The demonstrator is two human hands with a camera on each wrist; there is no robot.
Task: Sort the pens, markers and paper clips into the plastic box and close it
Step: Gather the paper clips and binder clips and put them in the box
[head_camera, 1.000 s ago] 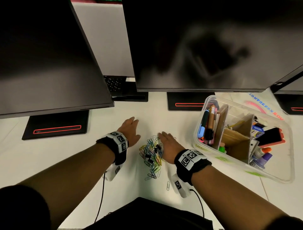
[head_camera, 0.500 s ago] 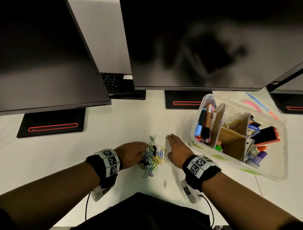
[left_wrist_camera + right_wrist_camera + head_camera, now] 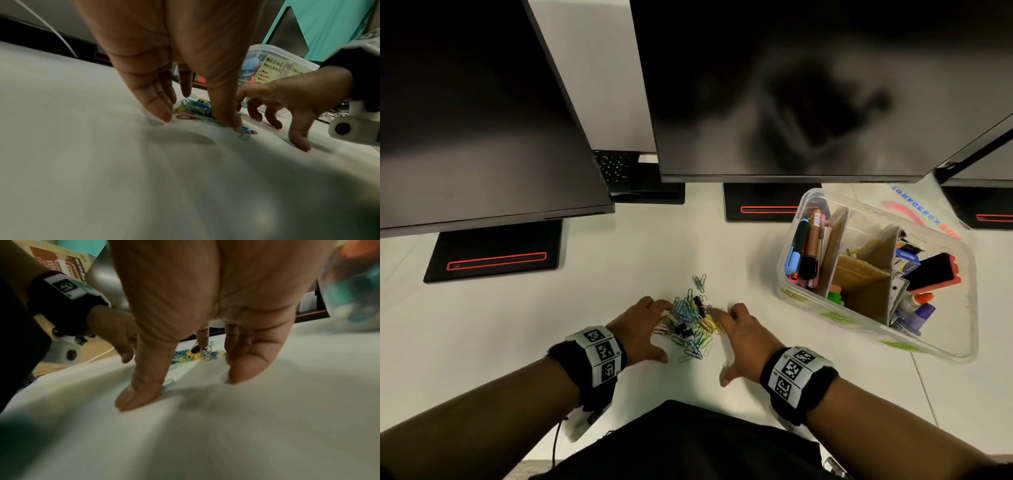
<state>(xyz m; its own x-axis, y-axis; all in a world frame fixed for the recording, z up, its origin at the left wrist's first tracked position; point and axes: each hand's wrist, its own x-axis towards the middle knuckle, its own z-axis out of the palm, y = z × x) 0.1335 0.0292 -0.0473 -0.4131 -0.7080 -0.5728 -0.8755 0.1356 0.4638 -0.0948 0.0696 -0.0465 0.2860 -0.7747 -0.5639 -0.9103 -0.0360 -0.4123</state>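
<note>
Raking the clips (image 3: pixel 690 320) on the desk (image 3: pixel 599 294) into a heap between left hand (image 3: pixel 640 329) and right hand (image 3: pixel 744 339), fingers spread, tips down; next, scoop into the box (image 3: pixel 959 356).

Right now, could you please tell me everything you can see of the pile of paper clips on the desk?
The paper clips form a loose heap of thin wire clips coated blue, green, yellow and red, with a few small black binder clips among them. They lie flat on the white desk, left of the plastic box. A couple lie apart on the far side. The left hand and right hand flank the heap, fingertips at its edges.
</note>
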